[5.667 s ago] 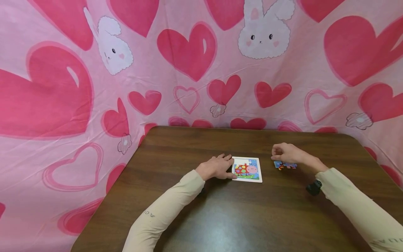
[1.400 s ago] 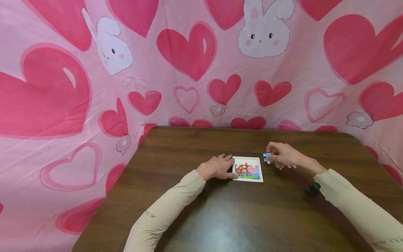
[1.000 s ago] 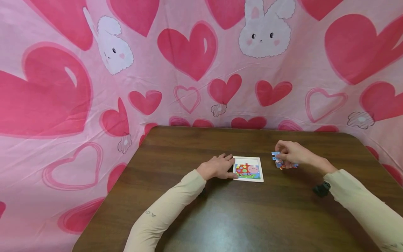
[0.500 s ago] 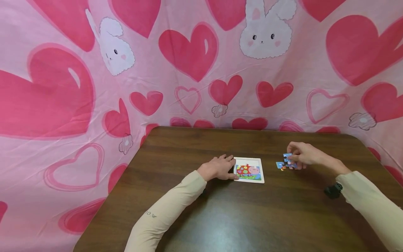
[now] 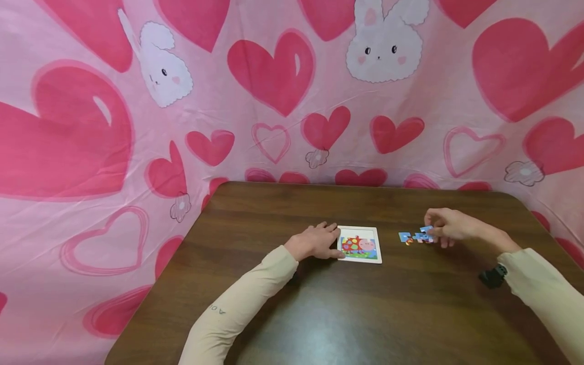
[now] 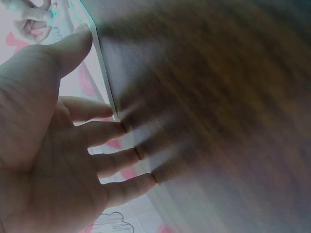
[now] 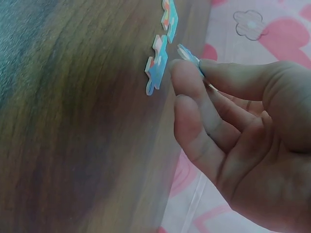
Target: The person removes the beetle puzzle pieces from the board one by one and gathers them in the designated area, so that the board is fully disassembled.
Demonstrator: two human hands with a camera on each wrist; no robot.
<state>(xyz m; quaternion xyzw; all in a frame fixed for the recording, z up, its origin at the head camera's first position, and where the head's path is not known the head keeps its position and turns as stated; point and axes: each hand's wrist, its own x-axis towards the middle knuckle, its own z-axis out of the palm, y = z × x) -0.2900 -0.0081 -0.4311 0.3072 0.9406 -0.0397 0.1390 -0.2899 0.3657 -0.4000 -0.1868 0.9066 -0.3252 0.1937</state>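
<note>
My left hand point(image 5: 315, 242) rests beside a white-framed puzzle tray point(image 5: 378, 253), thumb and fingertips at its left edge, fingers spread straight. In the tray lies a partly filled picture of a red, spotted ladybug point(image 5: 353, 245); its top strip is bare white. In the left wrist view, the fingertips point(image 6: 146, 179) touch down at the tray edge and table. My right hand point(image 5: 456, 225) pinches a blue jigsaw piece point(image 7: 190, 54) between thumb and fingers, tilted above the table. Loose blue jigsaw pieces point(image 5: 404, 236) lie just left of this hand, one point(image 7: 156, 65) close below the fingertips.
The dark brown wooden table point(image 5: 319, 304) has rounded far corners. Behind it hangs a pink cloth point(image 5: 283, 147) printed with hearts and rabbits. Both forearms wear cream sleeves point(image 5: 246, 294), and a black wrist device point(image 5: 493, 276) sits on the right wrist.
The tray's blue top right corner has become white since the oldest frame. My right hand then carries the blue jigsaw piece rightward from near the tray, over the loose pieces. The left hand stays put.
</note>
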